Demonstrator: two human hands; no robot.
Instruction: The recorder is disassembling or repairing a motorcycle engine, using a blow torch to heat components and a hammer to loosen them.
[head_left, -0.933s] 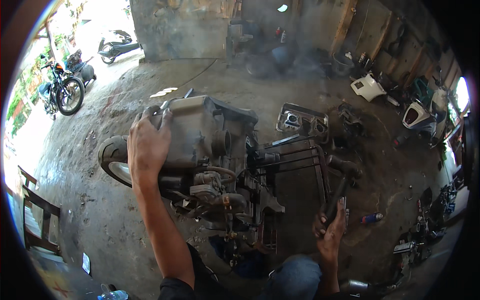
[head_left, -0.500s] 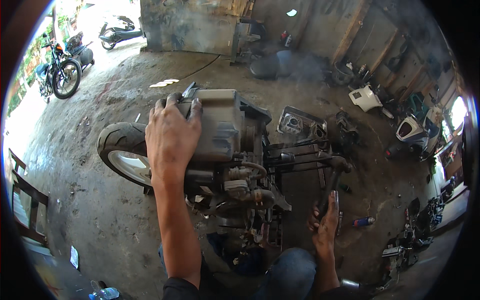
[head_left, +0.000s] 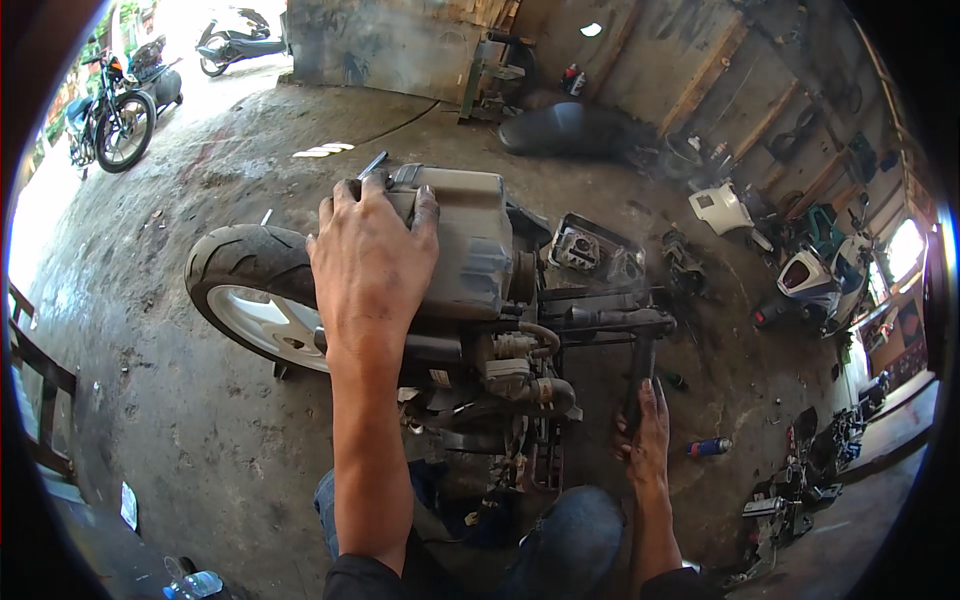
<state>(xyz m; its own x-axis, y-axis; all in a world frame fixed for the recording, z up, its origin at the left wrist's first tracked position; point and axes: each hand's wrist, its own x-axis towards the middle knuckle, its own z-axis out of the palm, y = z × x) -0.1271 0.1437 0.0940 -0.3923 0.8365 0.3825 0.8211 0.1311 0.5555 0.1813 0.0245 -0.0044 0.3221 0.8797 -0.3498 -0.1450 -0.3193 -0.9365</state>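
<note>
A partly stripped scooter rear section lies before me, with a grey plastic air filter box [head_left: 478, 235] on top. My left hand [head_left: 372, 250] grips the box's left side, fingers bent over its far edge and thumb on top. Beside those fingertips a short metal rod [head_left: 374, 164] sticks up. On the left is the wheel's black tyre [head_left: 240, 255] with its white rim. My right hand [head_left: 648, 435] is closed round the handle of a hammer [head_left: 643, 375]. The hammer's head is at the right end of the scooter's metal frame [head_left: 590, 320]; whether they touch I cannot tell.
A metal tray [head_left: 598, 228] with engine parts lies beyond the frame. A blue spray can [head_left: 709, 447] lies right of my right hand. A black seat [head_left: 560, 130], white body panels [head_left: 720, 208] and loose parts [head_left: 800, 490] lie farther out. A motorcycle [head_left: 118, 120] stands far left.
The hammer has swung left, its head coming over the frame's right end. My left hand stays on the box, and the whole view has shifted slightly.
</note>
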